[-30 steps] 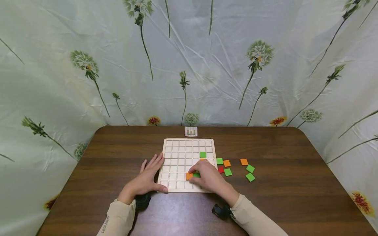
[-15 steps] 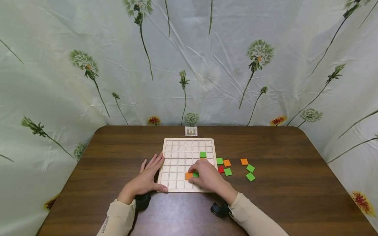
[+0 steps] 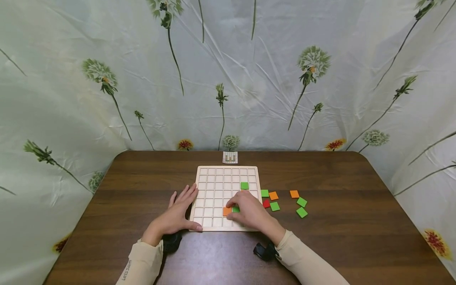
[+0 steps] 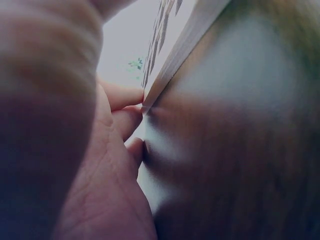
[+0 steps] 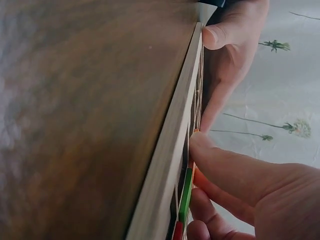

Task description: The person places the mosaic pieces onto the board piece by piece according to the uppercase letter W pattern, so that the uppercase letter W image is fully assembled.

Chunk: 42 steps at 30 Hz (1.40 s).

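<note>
A pale wooden grid board (image 3: 210,185) lies on the dark wooden table (image 3: 142,174). My left hand (image 3: 174,216) is spread along its left side, fingertips at the edge and thumb on the near left corner. With thumb and index finger my right hand (image 3: 252,211) pinches an orange tile (image 3: 226,211), which sits in a grid square near the board's front. Right of that tile, a green tile (image 3: 235,209) is partly covered by the hand. Another green tile (image 3: 244,185) sits farther up the board. A red tile (image 5: 178,231) peeks out in the right wrist view.
Loose tiles lie right of the board: an orange tile (image 3: 273,196), a red tile (image 3: 266,203), a green tile (image 3: 274,206) and several others. A small printed card (image 3: 230,157) lies behind the board. A flower-patterned curtain (image 3: 270,79) hangs behind the table.
The orange tile has shifted slightly left with my right thumb and finger on it. My left hand has stayed in place.
</note>
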Each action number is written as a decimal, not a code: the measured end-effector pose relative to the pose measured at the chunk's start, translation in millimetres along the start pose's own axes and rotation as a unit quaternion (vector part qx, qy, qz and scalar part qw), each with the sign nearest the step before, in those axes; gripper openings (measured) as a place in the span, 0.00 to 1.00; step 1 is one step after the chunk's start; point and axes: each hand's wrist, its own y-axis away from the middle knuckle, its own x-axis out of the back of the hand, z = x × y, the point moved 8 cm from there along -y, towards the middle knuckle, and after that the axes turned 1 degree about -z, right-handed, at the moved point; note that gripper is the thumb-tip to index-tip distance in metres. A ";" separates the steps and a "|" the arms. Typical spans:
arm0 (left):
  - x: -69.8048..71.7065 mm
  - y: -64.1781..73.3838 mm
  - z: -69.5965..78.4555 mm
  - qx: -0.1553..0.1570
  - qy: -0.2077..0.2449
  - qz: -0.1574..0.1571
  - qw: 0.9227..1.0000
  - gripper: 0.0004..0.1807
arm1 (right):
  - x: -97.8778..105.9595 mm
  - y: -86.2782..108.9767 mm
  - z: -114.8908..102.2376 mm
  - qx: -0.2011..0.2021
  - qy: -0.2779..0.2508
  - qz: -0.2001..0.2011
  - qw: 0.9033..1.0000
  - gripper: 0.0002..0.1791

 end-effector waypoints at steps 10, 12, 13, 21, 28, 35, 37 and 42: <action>-0.3 0.6 0.3 0.001 0.002 -0.002 1.000 0.68 | 10.9 8.0 6.8 -0.005 -0.028 0.018 0.999 0.15; -0.1 0.8 0.2 0.000 0.002 -0.001 1.000 0.67 | 15.5 11.2 10.9 -0.013 -0.034 0.024 0.999 0.15; 0.0 0.9 0.1 0.000 0.002 0.000 1.000 0.67 | 17.6 13.0 13.3 -0.018 -0.035 0.026 0.999 0.15; -0.5 1.5 0.6 0.000 0.000 -0.002 1.000 0.68 | 39.2 29.6 32.8 -0.062 -0.049 0.053 0.995 0.16; -0.6 0.5 -0.1 -0.003 -0.002 -0.001 1.000 0.68 | 52.5 44.1 56.4 -0.102 -0.054 0.069 0.991 0.19; -0.5 -0.4 -0.9 0.001 -0.005 -0.002 1.000 0.68 | 60.2 53.7 76.2 -0.126 -0.064 0.078 0.987 0.19; -0.3 -0.5 -0.7 0.002 -0.005 -0.001 1.000 0.68 | 61.8 55.9 80.0 -0.130 -0.069 0.080 0.986 0.20; -0.5 -0.2 -0.7 0.001 -0.006 -0.002 1.000 0.68 | 63.8 61.0 88.4 -0.137 -0.073 0.084 0.984 0.20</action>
